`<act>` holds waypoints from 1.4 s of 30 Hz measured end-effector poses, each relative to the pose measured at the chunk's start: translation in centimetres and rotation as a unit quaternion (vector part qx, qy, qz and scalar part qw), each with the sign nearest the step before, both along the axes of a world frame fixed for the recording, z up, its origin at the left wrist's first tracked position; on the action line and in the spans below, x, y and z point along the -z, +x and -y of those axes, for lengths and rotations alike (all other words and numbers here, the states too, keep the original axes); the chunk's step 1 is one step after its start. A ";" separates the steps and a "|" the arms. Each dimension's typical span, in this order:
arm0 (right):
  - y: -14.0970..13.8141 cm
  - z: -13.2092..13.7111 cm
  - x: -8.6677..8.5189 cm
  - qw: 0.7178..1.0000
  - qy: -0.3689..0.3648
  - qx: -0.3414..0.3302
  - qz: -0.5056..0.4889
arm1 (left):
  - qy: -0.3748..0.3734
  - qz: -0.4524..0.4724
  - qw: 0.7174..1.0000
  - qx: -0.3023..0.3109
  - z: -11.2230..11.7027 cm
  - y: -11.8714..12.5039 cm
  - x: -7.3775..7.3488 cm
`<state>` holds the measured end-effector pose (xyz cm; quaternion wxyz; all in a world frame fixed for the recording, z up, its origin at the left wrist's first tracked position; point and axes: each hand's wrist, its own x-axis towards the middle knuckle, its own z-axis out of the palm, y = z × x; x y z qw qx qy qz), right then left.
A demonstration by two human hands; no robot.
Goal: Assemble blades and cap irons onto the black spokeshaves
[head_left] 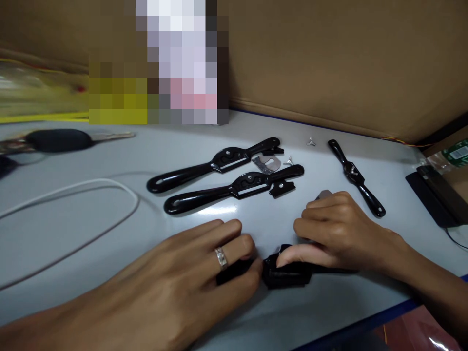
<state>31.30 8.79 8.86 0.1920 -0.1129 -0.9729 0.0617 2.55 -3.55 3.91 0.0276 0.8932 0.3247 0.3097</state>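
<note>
A black spokeshave [287, 275] lies near the front of the table, below my hands. My left hand [215, 278], with a ring on one finger, is closed around its left handle. My right hand [336, 234] has its thumb pressed on the middle of the tool, with the other fingers curled above it. A grey metal piece [323, 195] shows partly behind the right hand's knuckles; the rest is hidden. Further back lie two more black spokeshave bodies [188, 176] [204, 199], a loose blade [268, 164] and black cap pieces [282, 189].
Small thumbscrews [311, 142] [290, 160] lie at the back. A spokeshave with a screw fitted [356, 178] lies at the right, near a dark flat device [440, 195]. A white cable [120, 183] and keys [62, 140] are on the left. Brown cardboard [343, 63] stands behind.
</note>
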 end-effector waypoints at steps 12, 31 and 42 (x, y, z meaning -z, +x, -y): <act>-0.6 4.6 0.7 0.996 0.055 0.066 -0.025 | 0.010 -0.016 1.000 0.016 -0.5 0.2 -0.9; 0.6 -1.5 -0.1 0.998 0.051 -0.001 -0.022 | 0.012 -0.005 1.000 0.007 -0.3 0.1 -0.1; 0.4 -1.5 0.5 0.995 0.086 -0.036 -0.031 | 0.024 -0.022 0.999 0.010 -0.9 0.2 -1.2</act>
